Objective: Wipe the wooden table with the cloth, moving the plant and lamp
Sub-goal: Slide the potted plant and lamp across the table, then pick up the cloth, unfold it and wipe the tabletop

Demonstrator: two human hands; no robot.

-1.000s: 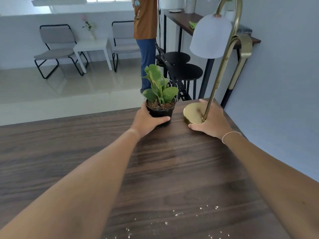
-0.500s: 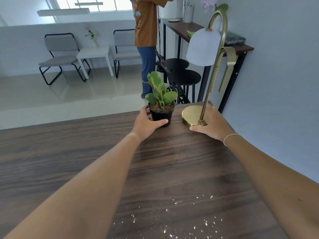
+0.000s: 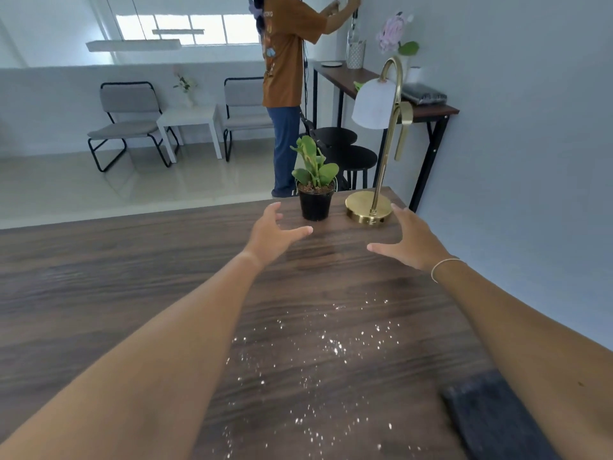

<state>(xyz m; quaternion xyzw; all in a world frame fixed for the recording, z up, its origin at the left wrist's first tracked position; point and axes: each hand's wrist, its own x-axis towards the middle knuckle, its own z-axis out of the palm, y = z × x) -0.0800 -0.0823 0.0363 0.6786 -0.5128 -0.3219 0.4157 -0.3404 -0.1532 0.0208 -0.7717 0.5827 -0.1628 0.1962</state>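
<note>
Under right forearm, cloth (image 3: 491, 423), half hidden, cropped.

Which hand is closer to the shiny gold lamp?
The right hand. It is open just beside and in front of the gold metal lamp, close to its round base. The left hand is open farther off, across the small black plant pot.

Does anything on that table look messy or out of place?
Yes: white crumbs or powder lie scattered over the near part of the dark wooden table, close to a folded dark grey cloth. Nothing looks tipped or broken.
</note>
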